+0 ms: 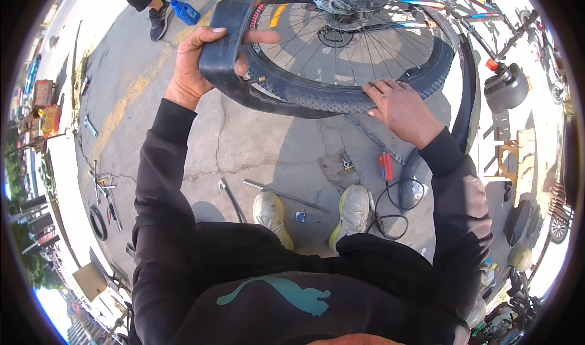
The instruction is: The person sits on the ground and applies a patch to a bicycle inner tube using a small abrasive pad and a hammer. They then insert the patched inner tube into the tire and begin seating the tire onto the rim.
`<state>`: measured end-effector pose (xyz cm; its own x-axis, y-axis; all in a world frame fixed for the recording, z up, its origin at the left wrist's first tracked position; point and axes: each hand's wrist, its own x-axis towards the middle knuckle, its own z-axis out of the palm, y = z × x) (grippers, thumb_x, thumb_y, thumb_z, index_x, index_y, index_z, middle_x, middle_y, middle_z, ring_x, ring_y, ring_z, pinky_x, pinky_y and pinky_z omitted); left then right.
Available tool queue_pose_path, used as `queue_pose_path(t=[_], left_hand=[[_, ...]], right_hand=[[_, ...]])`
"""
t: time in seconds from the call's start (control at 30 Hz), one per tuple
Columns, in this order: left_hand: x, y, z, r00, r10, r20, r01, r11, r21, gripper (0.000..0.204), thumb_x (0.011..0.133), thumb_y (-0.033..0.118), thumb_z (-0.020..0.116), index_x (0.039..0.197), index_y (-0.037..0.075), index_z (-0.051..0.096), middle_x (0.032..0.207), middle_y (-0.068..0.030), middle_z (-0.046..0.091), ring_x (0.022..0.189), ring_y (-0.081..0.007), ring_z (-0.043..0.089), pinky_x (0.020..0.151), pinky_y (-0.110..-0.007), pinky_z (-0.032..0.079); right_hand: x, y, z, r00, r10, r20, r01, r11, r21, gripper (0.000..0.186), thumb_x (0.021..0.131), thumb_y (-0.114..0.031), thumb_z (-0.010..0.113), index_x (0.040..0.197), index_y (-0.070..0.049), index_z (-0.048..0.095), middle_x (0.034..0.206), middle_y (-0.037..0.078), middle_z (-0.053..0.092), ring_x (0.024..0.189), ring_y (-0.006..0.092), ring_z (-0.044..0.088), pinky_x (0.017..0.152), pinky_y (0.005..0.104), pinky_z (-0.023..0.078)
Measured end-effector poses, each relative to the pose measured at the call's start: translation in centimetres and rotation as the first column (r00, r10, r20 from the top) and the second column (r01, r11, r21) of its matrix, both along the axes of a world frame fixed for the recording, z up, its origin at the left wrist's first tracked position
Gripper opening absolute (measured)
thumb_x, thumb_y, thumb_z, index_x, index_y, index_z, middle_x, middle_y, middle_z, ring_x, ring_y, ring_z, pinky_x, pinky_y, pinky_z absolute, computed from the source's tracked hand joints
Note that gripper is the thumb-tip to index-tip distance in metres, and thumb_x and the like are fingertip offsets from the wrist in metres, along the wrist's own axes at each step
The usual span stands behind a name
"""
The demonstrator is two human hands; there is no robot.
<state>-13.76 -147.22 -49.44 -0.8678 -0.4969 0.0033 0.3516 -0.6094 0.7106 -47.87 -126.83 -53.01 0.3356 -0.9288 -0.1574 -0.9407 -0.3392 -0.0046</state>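
Observation:
A black inner tube (220, 57) bends in a wide flat band around my left hand (194, 62). The thumb presses its outer side, and the forefinger points through the loop. A brass valve (262, 79) sticks out of the tube close by. My right hand (399, 109) rests on the knobbly tyre (304, 95) of a bicycle wheel, fingers over its upper edge and thumb on the near side. Part of the tube runs below the tyre, and another stretch hangs down to the right of the wheel. Spokes and a brake disc (334, 1) show inside the rim.
On the ground lie metal bars (283, 195), a red-handled tool (385, 166), a black hose (390, 214) and several hand tools (105, 190) at left. A blue bottle (185, 12) stands near another person's shoe (159, 20). My shoes (352, 214) are below the wheel; bicycle parts crowd the right.

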Motion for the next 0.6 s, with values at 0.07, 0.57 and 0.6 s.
queue_pose_path(t=[0.07, 0.57, 0.6], left_hand=[[-1.7, 2.8, 0.5, 0.995, -0.094, 0.04, 0.089, 0.99, 0.107, 0.066, 0.094, 0.02, 0.046, 0.154, 0.0, 0.028, 0.135, -0.0417, 0.05, 0.069, -0.0348, 0.074, 0.068, -0.038, 0.065], [4.3, -4.8, -1.6, 0.863, 0.494, 0.105, -0.465, 0.859, -0.215, 0.065, 0.089, 0.01, 0.041, 0.153, 0.003, 0.031, 0.147, -0.0294, 0.048, 0.087, -0.0285, 0.071, 0.08, -0.035, 0.063], [4.8, -5.4, -3.4, 0.789, 0.568, 0.235, -0.544, 0.823, -0.164, 0.064, 0.089, 0.01, 0.04, 0.153, 0.003, 0.031, 0.147, -0.0299, 0.047, 0.087, -0.0284, 0.071, 0.079, -0.034, 0.063]], right_hand=[[-0.6, 0.6, 0.9, 0.993, -0.051, -0.108, 0.054, 0.998, 0.028, 0.049, 0.089, -0.024, 0.07, 0.133, -0.006, 0.057, 0.125, 0.009, 0.064, 0.122, 0.0266, 0.058, 0.099, 0.0427, 0.047], [-1.4, -0.9, 1.1, 0.972, -0.226, -0.059, 0.233, 0.962, 0.144, 0.049, 0.101, -0.05, 0.049, 0.124, -0.01, 0.064, 0.122, 0.009, 0.068, 0.122, 0.0267, 0.06, 0.101, 0.0541, 0.044], [-2.4, -0.8, 0.7, 0.976, -0.215, -0.038, 0.218, 0.97, 0.111, 0.05, 0.101, -0.051, 0.048, 0.122, -0.009, 0.065, 0.12, 0.009, 0.069, 0.12, 0.0268, 0.061, 0.1, 0.0542, 0.044]])
